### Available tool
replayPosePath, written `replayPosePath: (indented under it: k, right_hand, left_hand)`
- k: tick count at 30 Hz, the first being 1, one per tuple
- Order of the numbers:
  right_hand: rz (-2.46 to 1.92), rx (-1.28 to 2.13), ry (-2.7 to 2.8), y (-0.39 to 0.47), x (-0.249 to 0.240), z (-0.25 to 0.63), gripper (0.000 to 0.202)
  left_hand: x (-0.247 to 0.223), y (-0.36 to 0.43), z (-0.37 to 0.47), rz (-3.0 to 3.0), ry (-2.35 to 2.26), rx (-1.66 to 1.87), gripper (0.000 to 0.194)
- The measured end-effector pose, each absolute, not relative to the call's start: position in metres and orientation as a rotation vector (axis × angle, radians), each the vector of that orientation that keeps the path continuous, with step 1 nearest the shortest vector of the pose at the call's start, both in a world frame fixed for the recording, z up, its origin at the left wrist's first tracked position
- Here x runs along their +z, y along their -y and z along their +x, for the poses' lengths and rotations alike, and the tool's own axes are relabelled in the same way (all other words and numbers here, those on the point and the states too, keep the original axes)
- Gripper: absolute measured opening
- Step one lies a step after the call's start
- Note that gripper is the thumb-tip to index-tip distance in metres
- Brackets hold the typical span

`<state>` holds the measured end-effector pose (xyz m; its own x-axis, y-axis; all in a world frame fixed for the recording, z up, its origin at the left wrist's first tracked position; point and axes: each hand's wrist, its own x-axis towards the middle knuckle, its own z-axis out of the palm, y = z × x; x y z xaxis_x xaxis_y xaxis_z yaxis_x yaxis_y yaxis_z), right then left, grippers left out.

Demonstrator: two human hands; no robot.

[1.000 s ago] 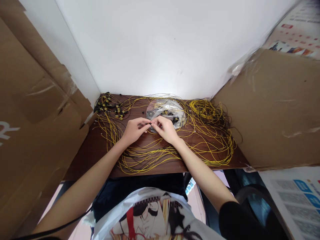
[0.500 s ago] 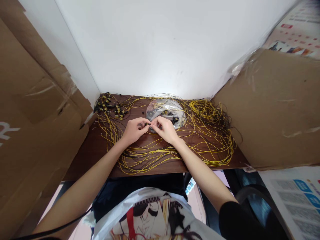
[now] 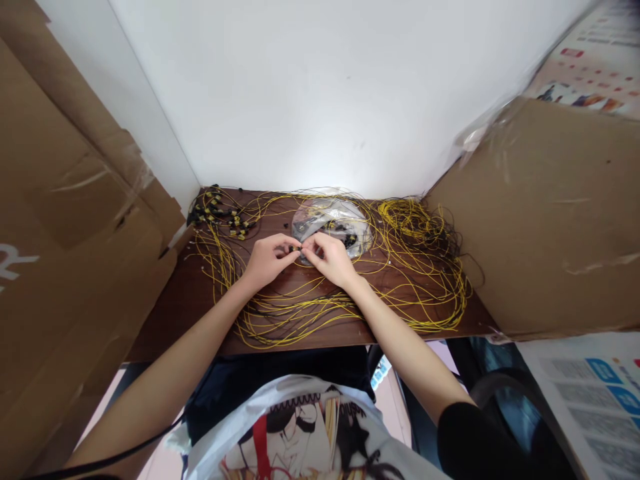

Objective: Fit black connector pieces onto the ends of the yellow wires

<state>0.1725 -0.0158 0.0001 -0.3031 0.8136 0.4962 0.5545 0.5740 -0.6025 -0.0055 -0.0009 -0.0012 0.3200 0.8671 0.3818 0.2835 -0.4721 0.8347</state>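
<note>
My left hand (image 3: 269,259) and my right hand (image 3: 329,256) meet at the fingertips over the middle of the brown table. Between them is a small black connector (image 3: 294,249), partly covered by the fingers. The left thumb and forefinger pinch it; the right fingertips are closed at its right end, on something too small to make out. Just behind the hands lies a clear plastic bag (image 3: 350,217) with small black and yellow parts in it. Yellow and black wires (image 3: 310,310) run in loose loops under and around both hands.
A cluster of black and yellow connectors (image 3: 237,223) lies at the table's back left. Coiled yellow wire (image 3: 407,220) is heaped at the back right. Cardboard walls (image 3: 75,200) flank both sides, and a white wall (image 3: 320,100) stands behind the brown table (image 3: 173,307).
Both hands stay in nearly the same place. The fingers have shifted only very slightly around the small connector.
</note>
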Motion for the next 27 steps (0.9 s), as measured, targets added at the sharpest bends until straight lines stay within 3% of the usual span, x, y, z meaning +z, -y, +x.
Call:
replayPosePath:
  k: [27]
  right_hand:
    - [-1.114, 0.388, 2.006, 0.015, -0.0018, 0.1726, 0.01]
  left_hand:
    - [-0.0036, -0.0003, -0.0054, 1.948, -0.979, 1.13, 0.017]
